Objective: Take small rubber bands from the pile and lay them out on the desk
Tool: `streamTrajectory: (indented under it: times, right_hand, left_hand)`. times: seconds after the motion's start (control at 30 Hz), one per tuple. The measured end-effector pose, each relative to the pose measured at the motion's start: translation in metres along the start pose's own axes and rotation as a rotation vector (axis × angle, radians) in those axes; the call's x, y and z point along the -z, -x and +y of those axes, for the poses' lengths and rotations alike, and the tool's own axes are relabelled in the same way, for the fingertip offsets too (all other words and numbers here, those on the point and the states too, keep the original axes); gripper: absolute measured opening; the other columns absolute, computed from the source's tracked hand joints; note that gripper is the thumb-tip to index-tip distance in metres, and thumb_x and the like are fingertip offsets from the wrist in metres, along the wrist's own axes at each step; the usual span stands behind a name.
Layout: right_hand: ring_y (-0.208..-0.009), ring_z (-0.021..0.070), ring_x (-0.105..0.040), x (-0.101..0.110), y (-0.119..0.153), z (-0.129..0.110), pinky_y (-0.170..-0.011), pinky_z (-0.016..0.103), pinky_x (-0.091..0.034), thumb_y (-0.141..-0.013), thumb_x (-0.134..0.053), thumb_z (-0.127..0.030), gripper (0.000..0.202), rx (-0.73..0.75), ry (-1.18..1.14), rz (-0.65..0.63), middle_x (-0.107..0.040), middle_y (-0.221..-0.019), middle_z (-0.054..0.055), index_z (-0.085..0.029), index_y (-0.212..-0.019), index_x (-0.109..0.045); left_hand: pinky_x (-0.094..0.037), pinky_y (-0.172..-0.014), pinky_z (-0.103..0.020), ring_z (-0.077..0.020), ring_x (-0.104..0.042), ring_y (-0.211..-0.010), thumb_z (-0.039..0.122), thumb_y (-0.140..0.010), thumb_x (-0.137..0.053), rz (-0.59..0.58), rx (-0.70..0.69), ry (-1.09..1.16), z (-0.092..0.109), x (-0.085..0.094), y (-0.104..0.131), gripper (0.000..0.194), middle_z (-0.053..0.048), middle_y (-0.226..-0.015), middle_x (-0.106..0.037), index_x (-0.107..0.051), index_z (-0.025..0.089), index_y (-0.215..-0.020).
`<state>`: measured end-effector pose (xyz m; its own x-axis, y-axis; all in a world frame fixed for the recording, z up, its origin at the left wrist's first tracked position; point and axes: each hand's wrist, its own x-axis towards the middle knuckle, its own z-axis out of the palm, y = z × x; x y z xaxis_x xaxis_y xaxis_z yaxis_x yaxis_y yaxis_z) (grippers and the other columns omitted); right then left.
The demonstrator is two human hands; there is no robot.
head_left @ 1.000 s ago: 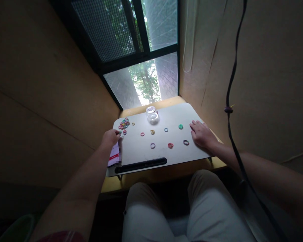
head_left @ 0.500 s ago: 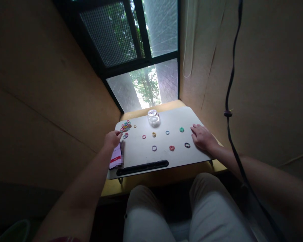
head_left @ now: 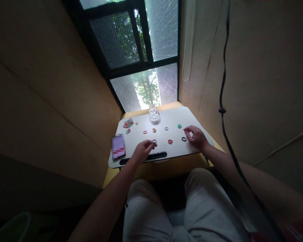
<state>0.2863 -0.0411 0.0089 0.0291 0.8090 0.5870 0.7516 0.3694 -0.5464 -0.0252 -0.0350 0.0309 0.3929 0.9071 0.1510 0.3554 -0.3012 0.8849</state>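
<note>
Between the thumb and fingertips of my left hand (head_left: 143, 150) is a small green hair tie (head_left: 154, 143). That hand hovers at the near middle of the white table, over a pale purple hair tie (head_left: 155, 140) it partly hides. My right hand (head_left: 197, 137) is at the right side, fingers bent and thumb apart, holding nothing visible. Close to it lie a dark hair tie (head_left: 183, 139) and a green group (head_left: 179, 126). Red ties (head_left: 170, 142), a blue tie (head_left: 166, 128), yellow ties (head_left: 154, 130) and a pink tie (head_left: 144, 132) lie spaced out.
A mixed pile of hair ties (head_left: 128, 123) is at the far left of the table (head_left: 141, 122). A phone (head_left: 118, 147) lies on the left edge. An open clear round container (head_left: 155, 118) stands at the back. Along the front runs a black slot (head_left: 159, 155). A dark cord (head_left: 224, 80) hangs at right.
My left hand has moved right from beside the phone and pile to the pale purple tie, carrying the green tie. My right hand has lifted and shifted slightly left, its fingers now curled.
</note>
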Motion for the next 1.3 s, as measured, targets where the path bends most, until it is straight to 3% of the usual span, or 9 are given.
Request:
streamTrajectory:
  times: [0.07,0.17,0.27,0.47,0.67,0.83,0.93,1.13,1.3]
  right_hand:
    - [-0.073,0.0175,-0.061,-0.009,0.014,-0.030,-0.070,0.030,-0.051,-0.084,-0.052,-0.026,0.025,-0.014,-0.174,-0.145,-0.069,-0.092,0.009,-0.015,-0.101,-0.066]
    - [-0.063,0.0131,-0.059,-0.027,0.032,-0.062,-0.060,0.026,-0.048,-0.082,-0.055,-0.026,0.035,-0.048,-0.331,-0.358,-0.070,-0.094,0.007,-0.016,-0.115,-0.063]
    - [-0.057,0.0116,-0.055,-0.040,0.040,-0.072,-0.057,0.025,-0.044,-0.082,-0.053,-0.022,0.025,-0.062,-0.345,-0.455,-0.070,-0.080,0.003,-0.018,-0.101,-0.069]
    - [-0.060,0.0132,-0.057,-0.053,0.040,-0.069,-0.059,0.026,-0.044,-0.081,-0.055,-0.024,0.016,-0.147,-0.394,-0.400,-0.067,-0.067,0.002,-0.018,-0.077,-0.069]
    - [-0.058,0.0124,-0.053,-0.067,0.037,-0.064,-0.056,0.024,-0.042,-0.078,-0.061,-0.032,0.015,-0.180,-0.436,-0.340,-0.061,-0.061,0.000,-0.017,-0.075,-0.065]
    - [-0.050,0.0099,-0.045,-0.067,0.033,-0.063,-0.049,0.022,-0.035,-0.076,-0.061,-0.034,0.019,-0.244,-0.473,-0.364,-0.053,-0.055,-0.003,-0.018,-0.068,-0.055]
    - [-0.051,0.0100,-0.044,-0.067,0.032,-0.063,-0.049,0.022,-0.033,-0.076,-0.061,-0.034,0.020,-0.221,-0.440,-0.368,-0.051,-0.054,-0.004,-0.018,-0.066,-0.053]
    - [-0.054,0.0101,-0.045,-0.068,0.031,-0.065,-0.051,0.022,-0.032,-0.077,-0.057,-0.028,0.014,-0.146,-0.296,-0.404,-0.052,-0.058,-0.003,-0.019,-0.067,-0.053]
    - [-0.056,0.0105,-0.045,-0.070,0.025,-0.068,-0.053,0.023,-0.030,-0.075,-0.056,-0.026,0.017,-0.164,-0.201,-0.424,-0.052,-0.058,-0.003,-0.018,-0.061,-0.050]
  left_hand:
    - [-0.048,-0.069,-0.026,-0.0151,-0.064,-0.073,0.037,-0.084,-0.057,-0.075,-0.003,-0.045,0.001,-0.022,0.006,0.025,-0.006,-0.082,-0.072,-0.069,0.016,-0.088]
    - [-0.046,-0.067,-0.025,-0.0144,-0.062,-0.071,0.037,-0.086,-0.056,-0.106,-0.044,-0.106,-0.001,-0.044,0.007,0.025,-0.004,-0.080,-0.071,-0.069,0.017,-0.087]
    - [-0.045,-0.065,-0.024,-0.0137,-0.061,-0.069,0.038,-0.087,-0.053,-0.082,-0.071,-0.108,-0.005,-0.054,0.005,0.026,-0.003,-0.078,-0.071,-0.069,0.017,-0.089]
    - [-0.042,-0.060,-0.023,-0.0120,-0.057,-0.063,0.039,-0.087,-0.053,-0.003,-0.062,-0.145,-0.012,-0.058,0.006,0.027,-0.002,-0.072,-0.068,-0.069,0.017,-0.085]
    - [-0.042,-0.061,-0.024,-0.0125,-0.059,-0.064,0.038,-0.086,-0.055,0.051,-0.053,-0.192,-0.014,-0.060,0.007,0.026,-0.002,-0.073,-0.071,-0.073,0.019,-0.088]
    - [-0.042,-0.060,-0.025,-0.0135,-0.061,-0.063,0.041,-0.085,-0.056,0.086,-0.044,-0.186,-0.014,-0.060,0.008,0.029,-0.003,-0.073,-0.072,-0.074,0.019,-0.088]
    - [-0.042,-0.059,-0.025,-0.0134,-0.060,-0.060,0.040,-0.084,-0.058,0.100,-0.033,-0.187,-0.015,-0.060,0.009,0.027,-0.002,-0.070,-0.071,-0.075,0.019,-0.087]
    - [-0.050,-0.070,-0.025,-0.0144,-0.066,-0.074,0.017,-0.081,-0.050,0.087,-0.053,-0.070,-0.018,-0.060,0.009,0.027,-0.002,-0.081,-0.074,-0.074,0.020,-0.093]
    - [-0.051,-0.067,-0.025,-0.0149,-0.067,-0.071,0.025,-0.084,-0.053,0.088,-0.022,0.004,-0.020,-0.061,0.009,0.026,-0.003,-0.079,-0.073,-0.072,0.019,-0.100]
